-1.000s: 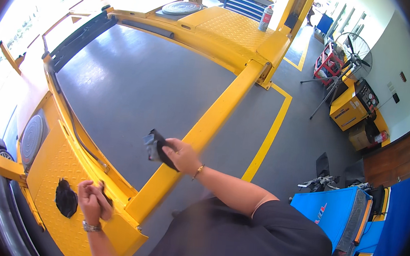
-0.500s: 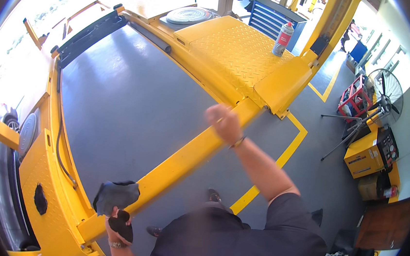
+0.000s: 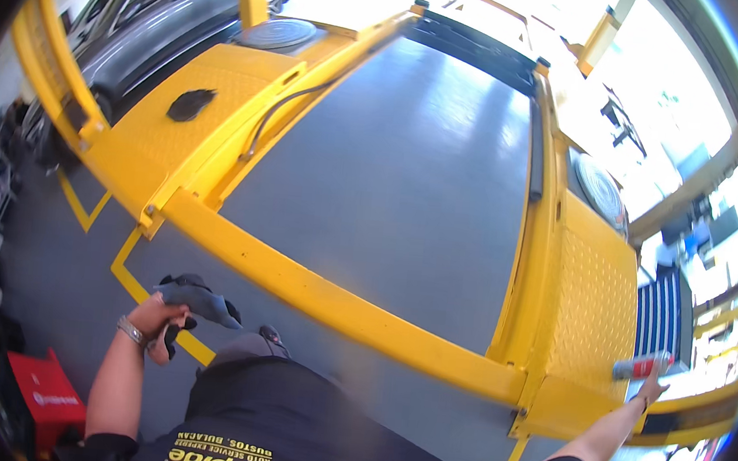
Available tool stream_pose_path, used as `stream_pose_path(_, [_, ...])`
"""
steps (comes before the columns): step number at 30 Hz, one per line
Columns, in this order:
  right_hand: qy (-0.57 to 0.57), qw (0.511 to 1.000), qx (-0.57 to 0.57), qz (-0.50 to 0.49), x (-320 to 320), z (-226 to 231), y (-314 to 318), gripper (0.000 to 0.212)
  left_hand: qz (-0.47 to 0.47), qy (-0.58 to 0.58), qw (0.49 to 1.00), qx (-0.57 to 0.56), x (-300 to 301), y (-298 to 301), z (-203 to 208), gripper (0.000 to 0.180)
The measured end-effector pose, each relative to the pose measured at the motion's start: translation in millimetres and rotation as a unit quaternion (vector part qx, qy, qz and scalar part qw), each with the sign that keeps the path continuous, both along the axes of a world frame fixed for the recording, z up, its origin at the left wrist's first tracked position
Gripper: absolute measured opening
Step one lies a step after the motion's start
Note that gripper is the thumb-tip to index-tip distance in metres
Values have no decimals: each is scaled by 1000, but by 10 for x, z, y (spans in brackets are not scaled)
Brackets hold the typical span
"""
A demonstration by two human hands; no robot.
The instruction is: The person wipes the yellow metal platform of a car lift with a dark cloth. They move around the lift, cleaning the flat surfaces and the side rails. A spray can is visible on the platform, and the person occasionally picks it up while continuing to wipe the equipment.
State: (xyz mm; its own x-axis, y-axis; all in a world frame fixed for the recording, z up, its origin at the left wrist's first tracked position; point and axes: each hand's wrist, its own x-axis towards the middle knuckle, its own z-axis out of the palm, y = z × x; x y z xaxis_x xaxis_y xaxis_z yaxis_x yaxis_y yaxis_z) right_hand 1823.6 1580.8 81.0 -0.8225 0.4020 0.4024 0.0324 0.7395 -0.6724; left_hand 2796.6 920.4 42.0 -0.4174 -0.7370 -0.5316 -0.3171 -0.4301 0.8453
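My left hand (image 3: 152, 327) is raised by my left side, closed on a dark grey cloth (image 3: 198, 297) that hangs over the fingers. A watch sits on that wrist. My right arm stretches far out to the lower right. My right hand (image 3: 649, 393) touches a red and white spray can (image 3: 638, 368) on the near corner of the right yellow lift ramp (image 3: 595, 303). The small, blurred view does not show whether the fingers close round the can. A yellow crossbeam (image 3: 336, 302) of the lift runs between my two hands.
The left yellow ramp (image 3: 145, 136) carries a dark patch (image 3: 191, 103) and a round turn plate (image 3: 276, 34). Grey floor (image 3: 409, 173) lies between the ramps. A grey car (image 3: 141, 30) stands at far left, a red box (image 3: 43, 395) by my left leg, a blue cabinet (image 3: 660, 313) at right.
The view has swung round the lift. My right arm has stretched out from the crossbeam to the spray can. My left hand has lifted with the dark cloth in it.
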Motion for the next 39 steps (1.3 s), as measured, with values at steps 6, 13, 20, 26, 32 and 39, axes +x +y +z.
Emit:
stream_pose_path(6, [-13, 993, 66, 93, -214, 328, -460, 111, 150, 4, 989, 12, 675, 113, -449, 8])
stream_pose_path(13, [59, 991, 90, 81, 485, 408, -1371, 102, 143, -19, 989, 38, 1415, 135, -599, 13])
stream_pose_path(20, [167, 944, 24, 283, 2560, 348, -3153, 73, 216, 7, 975, 47, 2250, -77, -658, 14])
stream_pose_path(26, [-14, 683, -416, 600, 5966, -274, -5730, 71, 315, 95, 941, 77, 3351, -320, -1491, 19])
stream_pose_path(32, [-219, 293, -269, 891, 9728, 50, -7853, 85, 187, -180, 963, 71, 4144, -1146, -1920, 43])
stream_pose_path(39, [-150, -37, -77, 985, 11954, 309, -9568, 87, 218, -292, 931, -4, 5652, -2013, -1839, 54])
